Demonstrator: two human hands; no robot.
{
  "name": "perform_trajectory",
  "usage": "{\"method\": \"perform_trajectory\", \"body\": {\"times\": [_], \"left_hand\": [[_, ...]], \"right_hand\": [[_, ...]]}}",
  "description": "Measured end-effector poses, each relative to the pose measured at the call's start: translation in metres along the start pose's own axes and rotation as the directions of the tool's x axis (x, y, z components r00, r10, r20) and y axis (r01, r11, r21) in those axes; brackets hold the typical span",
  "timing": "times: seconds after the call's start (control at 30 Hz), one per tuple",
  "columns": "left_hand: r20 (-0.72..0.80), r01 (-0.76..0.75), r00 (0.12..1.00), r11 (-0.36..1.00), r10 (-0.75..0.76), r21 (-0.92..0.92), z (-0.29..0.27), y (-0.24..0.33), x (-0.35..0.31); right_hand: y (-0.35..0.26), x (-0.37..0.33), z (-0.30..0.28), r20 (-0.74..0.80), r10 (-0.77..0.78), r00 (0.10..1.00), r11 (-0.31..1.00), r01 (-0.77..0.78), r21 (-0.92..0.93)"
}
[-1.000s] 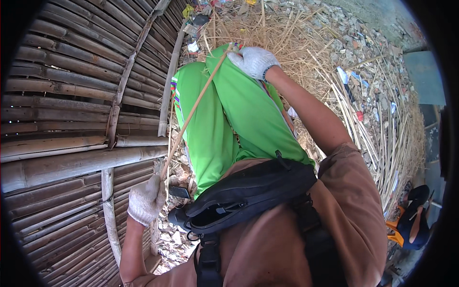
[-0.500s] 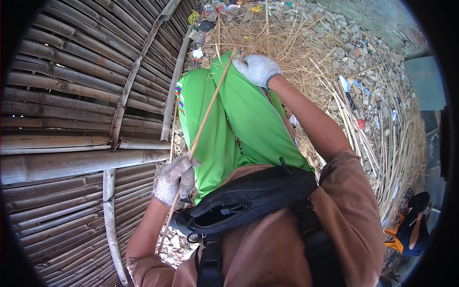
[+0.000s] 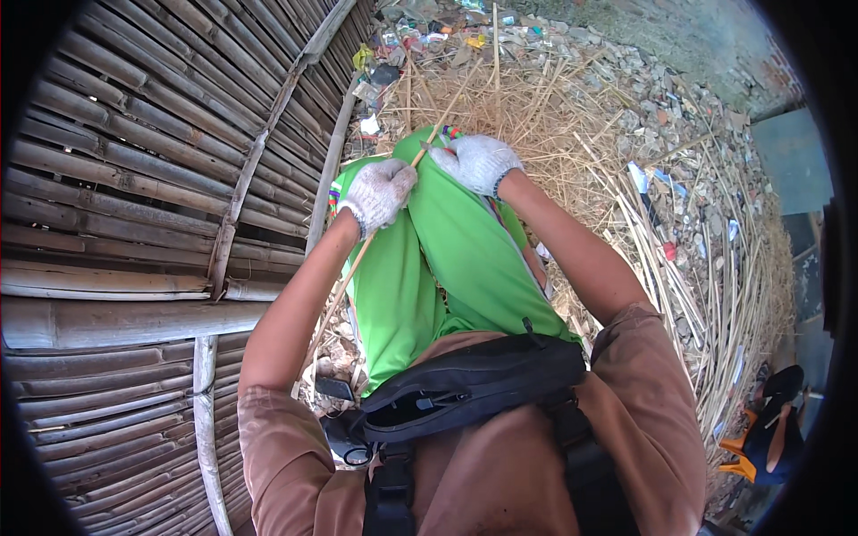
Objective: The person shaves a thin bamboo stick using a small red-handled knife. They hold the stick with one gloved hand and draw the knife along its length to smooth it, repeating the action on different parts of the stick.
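A long, thin, light-brown stick (image 3: 359,261), probably a split bamboo strip, slants across my green-clad thighs (image 3: 465,241). My left hand (image 3: 380,192), in a whitish knitted glove, is closed around it near the knees. The stick's lower end runs down under my left forearm; its upper end points away over the straw. My right hand (image 3: 478,164), gloved too, is closed just right of the stick on my right knee. A small dark pointed piece shows at its fingertips, against the stick; its kind is too small to tell.
A bamboo-slat wall (image 3: 125,179) rises close on my left. Straw-like shavings (image 3: 527,112) cover rubble ahead, and a bundle of thin strips (image 3: 688,313) lies to the right. A black bag (image 3: 483,375) sits across my waist. Far right is an orange-and-dark object (image 3: 742,456).
My left hand has slid up and away along the stick, from beside my hip to near the knees. My right hand has come slightly nearer and stays beside the stick.
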State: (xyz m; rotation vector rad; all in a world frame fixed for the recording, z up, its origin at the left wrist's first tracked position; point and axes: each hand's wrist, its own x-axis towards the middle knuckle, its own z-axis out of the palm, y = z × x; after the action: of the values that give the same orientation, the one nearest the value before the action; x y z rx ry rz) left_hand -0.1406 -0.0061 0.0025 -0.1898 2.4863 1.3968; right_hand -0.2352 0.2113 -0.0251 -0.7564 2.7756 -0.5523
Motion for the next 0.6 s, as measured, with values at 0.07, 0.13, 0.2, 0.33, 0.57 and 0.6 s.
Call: {"method": "perform_trajectory", "body": {"times": [0.07, 0.13, 0.2, 0.33, 0.57, 0.6], "left_hand": [[0.009, -0.029, 1.000, 0.996, 0.029, 0.080, -0.002, 0.004, 0.014], [0.021, -0.035, 0.999, 0.998, 0.034, 0.055, -0.001, 0.007, 0.019], [0.045, 0.018, 0.999, 1.000, -0.017, -0.007, -0.002, 0.012, 0.018], [0.043, 0.021, 0.999, 1.000, -0.021, -0.003, -0.003, 0.014, 0.015], [0.048, 0.058, 0.997, 0.998, -0.059, 0.016, -0.009, 0.004, -0.026], [0.041, 0.047, 0.998, 0.998, -0.049, 0.036, -0.011, 0.001, -0.033]], "right_hand": [[0.002, 0.000, 0.000, 0.008, -0.006, 1.000, 1.000, 0.006, -0.009], [0.004, -0.001, -0.001, 0.019, -0.017, 1.000, 1.000, 0.018, -0.013], [0.000, -0.005, -0.006, 0.009, 0.000, 1.000, 1.000, 0.000, 0.000], [-0.005, -0.007, -0.005, -0.012, 0.039, 0.999, 0.999, -0.040, -0.017], [0.001, -0.005, 0.000, -0.022, 0.058, 0.998, 0.998, -0.057, 0.030], [0.000, -0.006, 0.002, -0.057, 0.041, 0.998, 0.999, -0.040, 0.023]]}}
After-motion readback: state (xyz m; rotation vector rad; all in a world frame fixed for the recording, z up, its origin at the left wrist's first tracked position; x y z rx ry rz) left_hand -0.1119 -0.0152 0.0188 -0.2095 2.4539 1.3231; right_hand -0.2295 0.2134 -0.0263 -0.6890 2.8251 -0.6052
